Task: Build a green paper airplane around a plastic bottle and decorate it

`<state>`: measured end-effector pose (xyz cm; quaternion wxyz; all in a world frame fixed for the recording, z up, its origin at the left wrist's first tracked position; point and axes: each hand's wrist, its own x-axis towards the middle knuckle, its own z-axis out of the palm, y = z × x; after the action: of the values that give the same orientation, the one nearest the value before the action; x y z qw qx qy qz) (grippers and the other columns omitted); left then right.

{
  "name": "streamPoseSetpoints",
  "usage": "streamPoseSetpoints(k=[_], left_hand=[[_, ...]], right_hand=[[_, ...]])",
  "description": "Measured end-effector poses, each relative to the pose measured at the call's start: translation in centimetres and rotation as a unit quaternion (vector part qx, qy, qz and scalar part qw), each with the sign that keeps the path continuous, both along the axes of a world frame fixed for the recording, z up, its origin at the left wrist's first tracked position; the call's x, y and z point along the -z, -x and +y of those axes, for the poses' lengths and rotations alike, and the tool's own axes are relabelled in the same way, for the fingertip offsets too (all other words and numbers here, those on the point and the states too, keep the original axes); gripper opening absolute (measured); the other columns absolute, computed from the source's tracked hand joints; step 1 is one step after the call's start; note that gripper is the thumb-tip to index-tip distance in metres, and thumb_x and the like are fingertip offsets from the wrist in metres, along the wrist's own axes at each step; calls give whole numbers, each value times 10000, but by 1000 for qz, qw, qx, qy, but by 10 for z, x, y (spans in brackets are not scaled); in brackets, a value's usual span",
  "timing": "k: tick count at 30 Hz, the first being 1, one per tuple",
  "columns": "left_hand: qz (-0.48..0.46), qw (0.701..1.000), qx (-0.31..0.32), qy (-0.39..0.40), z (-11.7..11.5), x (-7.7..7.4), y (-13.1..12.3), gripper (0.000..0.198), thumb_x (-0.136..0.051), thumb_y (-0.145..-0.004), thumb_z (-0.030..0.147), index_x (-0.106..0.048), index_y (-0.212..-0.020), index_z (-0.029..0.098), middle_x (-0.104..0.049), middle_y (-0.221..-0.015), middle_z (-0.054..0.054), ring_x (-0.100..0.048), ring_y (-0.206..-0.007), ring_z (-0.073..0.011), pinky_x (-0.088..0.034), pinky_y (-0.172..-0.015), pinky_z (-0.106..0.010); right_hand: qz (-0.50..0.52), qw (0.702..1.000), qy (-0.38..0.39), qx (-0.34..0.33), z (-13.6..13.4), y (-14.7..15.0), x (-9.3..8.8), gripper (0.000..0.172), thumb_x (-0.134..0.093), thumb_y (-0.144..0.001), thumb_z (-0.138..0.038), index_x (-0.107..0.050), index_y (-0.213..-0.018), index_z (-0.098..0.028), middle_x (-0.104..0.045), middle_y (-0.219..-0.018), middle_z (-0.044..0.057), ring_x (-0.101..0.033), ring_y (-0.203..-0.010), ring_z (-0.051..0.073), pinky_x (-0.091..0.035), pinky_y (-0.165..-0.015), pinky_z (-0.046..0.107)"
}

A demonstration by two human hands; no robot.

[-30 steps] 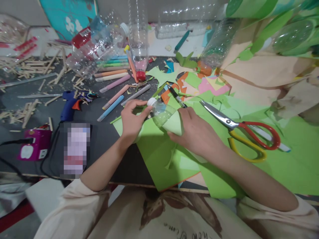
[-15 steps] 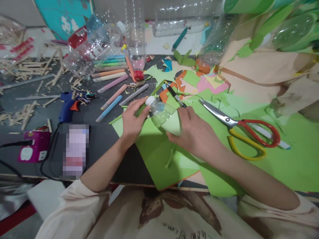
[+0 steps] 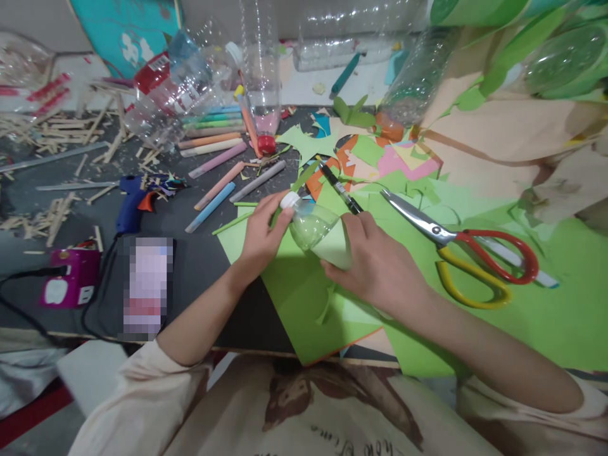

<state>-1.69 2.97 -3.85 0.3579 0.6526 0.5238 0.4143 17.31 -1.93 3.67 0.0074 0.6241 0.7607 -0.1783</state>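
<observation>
A small clear plastic bottle [image 3: 311, 223] with a white cap [image 3: 289, 200] lies tilted over a light green paper sheet [image 3: 304, 297]. My left hand [image 3: 263, 234] pinches its neck just below the cap. My right hand [image 3: 380, 266] is closed round the bottle's lower half, pressing a piece of green paper [image 3: 337, 247] wrapped about it. The bottle's base is hidden under that paper and my fingers.
Red and yellow scissors [image 3: 465, 253] lie open to the right, a black marker [image 3: 339, 187] just behind the bottle. Coloured chalk sticks [image 3: 218, 183], a blue glue gun [image 3: 130, 202], wooden sticks [image 3: 52, 133] and large clear bottles [image 3: 190, 88] crowd the back left. Paper scraps [image 3: 380, 155] cover the right.
My hands and the bottle have shifted only slightly; my left fingers have slid closer under the cap. The grip on the paper wrap is unchanged.
</observation>
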Motion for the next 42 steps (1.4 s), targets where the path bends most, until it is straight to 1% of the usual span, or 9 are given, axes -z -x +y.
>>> streamPoseSetpoints(k=[3,5,9,12,15,21,29,37,42], left_hand=[[-118,990,-40,66,1,0,-1,625,-438,-881,727,-739,-1011,196,-758,-982,-80,-693,-943,-250,-553,-881,-386],[-227,963,-62,133,3,-4,-1,684,-359,-879,754,-740,-936,188,-759,-860,-77,-708,-810,-238,-579,-771,-382],[-327,913,-58,235,7,-22,0,592,-412,-892,666,-721,-873,161,-747,-835,-94,-724,-883,-261,-594,-766,-363],[-321,898,-26,300,9,-29,3,443,-536,-865,586,-690,-903,172,-734,-906,-100,-698,-1030,-299,-598,-824,-377],[-298,896,7,329,10,-27,4,383,-599,-836,567,-638,-877,188,-717,-930,-112,-652,-1135,-332,-575,-928,-434],[-311,895,56,314,4,-24,-2,339,-521,-908,546,-566,-914,210,-725,-1022,-105,-625,-1204,-300,-464,-1110,-500],[-295,899,125,298,10,-8,-1,413,-465,-915,606,-577,-903,209,-706,-1148,-139,-501,-1356,-345,-438,-1128,-582],[-297,897,100,311,12,-8,0,339,-510,-903,542,-571,-885,209,-726,-1110,-127,-603,-1249,-331,-496,-1082,-540],[-301,893,41,332,7,-12,-6,356,-517,-892,557,-596,-882,211,-739,-1074,-106,-660,-1150,-298,-536,-1039,-459]], right_hand=[[8,1000,-9,-5,-2,-1,-3,418,-638,-744,-360,-524,-1077,-136,-590,-983,144,-569,-706,220,-223,-476,254],[24,999,-20,-17,-5,-2,-6,441,-644,-730,-367,-524,-1087,-139,-584,-970,130,-557,-695,208,-228,-469,248],[43,997,-55,-24,-10,-7,-12,415,-646,-729,-391,-538,-1049,-150,-581,-964,120,-554,-695,201,-280,-475,252],[31,998,-57,-26,-10,-8,-13,464,-667,-726,-382,-541,-1093,-128,-603,-983,142,-582,-732,226,-315,-492,266],[21,999,-34,-36,-6,-6,-10,540,-689,-717,-375,-530,-1156,-103,-643,-956,151,-619,-803,282,-350,-531,287],[18,999,4,-35,-2,-2,-7,535,-683,-737,-387,-525,-1156,-93,-690,-928,158,-648,-832,315,-373,-574,312],[20,999,22,-33,0,0,-2,546,-660,-764,-397,-508,-1190,-91,-704,-962,157,-669,-774,305,-316,-533,301],[18,999,29,-33,0,0,-2,488,-641,-771,-383,-513,-1151,-104,-696,-992,154,-667,-768,288,-282,-528,289],[15,999,30,-31,1,1,-1,457,-632,-776,-389,-517,-1127,-120,-697,-956,136,-668,-759,286,-261,-523,288]])
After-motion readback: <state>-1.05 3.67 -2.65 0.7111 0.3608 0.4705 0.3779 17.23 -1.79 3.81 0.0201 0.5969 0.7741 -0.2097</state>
